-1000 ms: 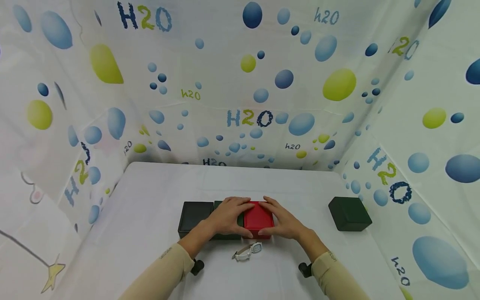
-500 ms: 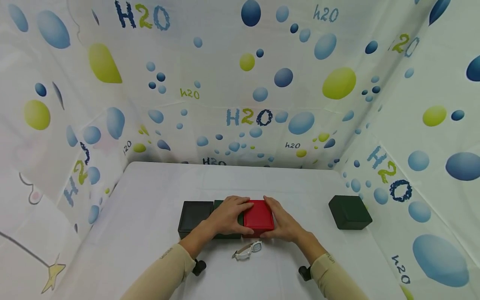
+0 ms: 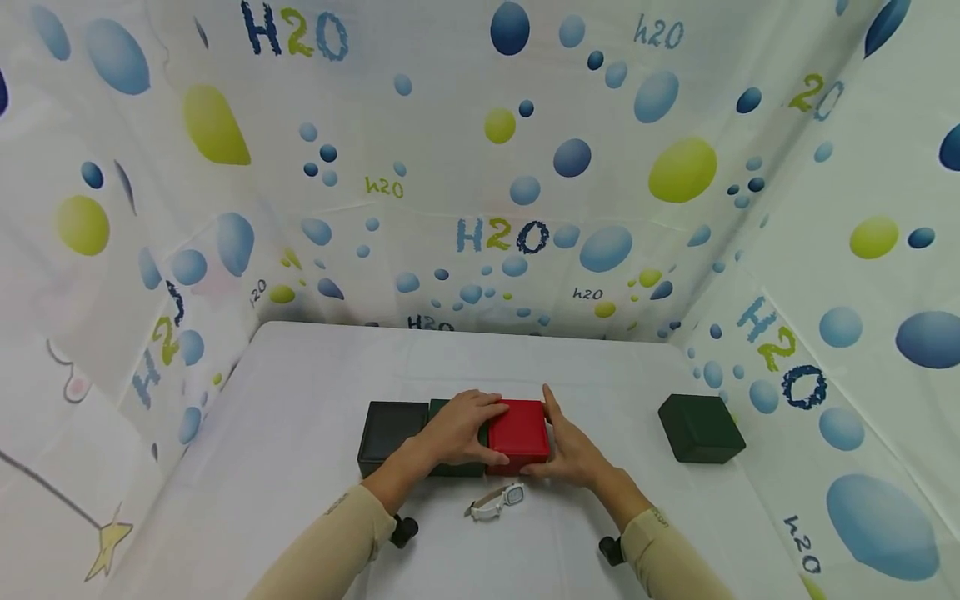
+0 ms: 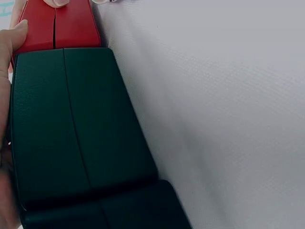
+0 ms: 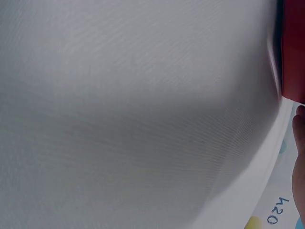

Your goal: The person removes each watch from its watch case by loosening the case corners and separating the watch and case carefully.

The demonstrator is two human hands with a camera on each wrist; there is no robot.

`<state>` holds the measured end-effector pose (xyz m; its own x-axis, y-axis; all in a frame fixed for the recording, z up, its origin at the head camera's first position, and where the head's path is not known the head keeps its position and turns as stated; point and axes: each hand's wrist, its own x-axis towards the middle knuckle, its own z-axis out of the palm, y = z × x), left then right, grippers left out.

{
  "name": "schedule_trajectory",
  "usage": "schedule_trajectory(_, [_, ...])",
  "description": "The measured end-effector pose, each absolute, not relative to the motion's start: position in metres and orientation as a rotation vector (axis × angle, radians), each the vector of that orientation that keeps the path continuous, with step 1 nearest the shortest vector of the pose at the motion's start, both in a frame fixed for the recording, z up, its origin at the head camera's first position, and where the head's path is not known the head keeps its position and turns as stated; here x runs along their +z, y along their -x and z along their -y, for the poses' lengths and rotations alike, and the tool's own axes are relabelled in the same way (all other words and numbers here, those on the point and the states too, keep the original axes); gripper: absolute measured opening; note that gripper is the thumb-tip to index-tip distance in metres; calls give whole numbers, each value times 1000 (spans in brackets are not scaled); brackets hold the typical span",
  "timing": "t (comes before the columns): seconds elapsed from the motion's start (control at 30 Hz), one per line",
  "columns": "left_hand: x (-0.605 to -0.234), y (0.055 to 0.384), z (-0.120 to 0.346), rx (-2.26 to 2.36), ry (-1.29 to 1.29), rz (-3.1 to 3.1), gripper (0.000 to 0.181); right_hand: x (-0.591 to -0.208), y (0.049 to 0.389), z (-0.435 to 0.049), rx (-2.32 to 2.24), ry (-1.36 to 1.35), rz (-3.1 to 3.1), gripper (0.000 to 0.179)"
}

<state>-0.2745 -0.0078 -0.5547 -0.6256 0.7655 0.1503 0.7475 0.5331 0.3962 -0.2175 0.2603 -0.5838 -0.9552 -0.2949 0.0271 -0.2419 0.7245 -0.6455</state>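
Observation:
A red box (image 3: 517,427) stands at the right end of a row, against a dark green box (image 3: 457,471), with a black box (image 3: 390,433) at the left. My left hand (image 3: 453,433) reaches over the green box and grips the red box's left part, thumb at its front edge and fingertips towards its back. Beside the red box's right side is my right hand (image 3: 573,450); its thumb touches the front and its fingers reach backward, fairly straight. In the left wrist view, seams cross the front faces of the red box (image 4: 76,24) and green box (image 4: 95,119).
A wristwatch (image 3: 493,503) with a pale strap lies just in front of the row. Another dark green box (image 3: 701,427) stands by itself near the table's right edge. The white tabletop (image 3: 360,367) is bordered by printed curtains (image 3: 420,150) behind and at both sides.
My right fingers have come off the red box's top and straightened along its right side, while the thumb stays at the front. The left hand and the boxes show no clear movement.

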Motion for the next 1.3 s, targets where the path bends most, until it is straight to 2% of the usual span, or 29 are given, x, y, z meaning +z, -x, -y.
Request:
schedule_trajectory(0.37, [-548, 285, 6, 743, -1282, -2651, 78, -587, 219, -262, -1112, 399, -2765, 144])
schedule_trajectory(0.93, [-544, 297, 0, 943, -1134, -2557, 55, -590, 222, -263, -1133, 355, -2721, 149])
schedule_trajectory(1.3, [-539, 312, -9, 1067, -924, -2516, 62, -587, 223, -263, -1139, 357, -2725, 151])
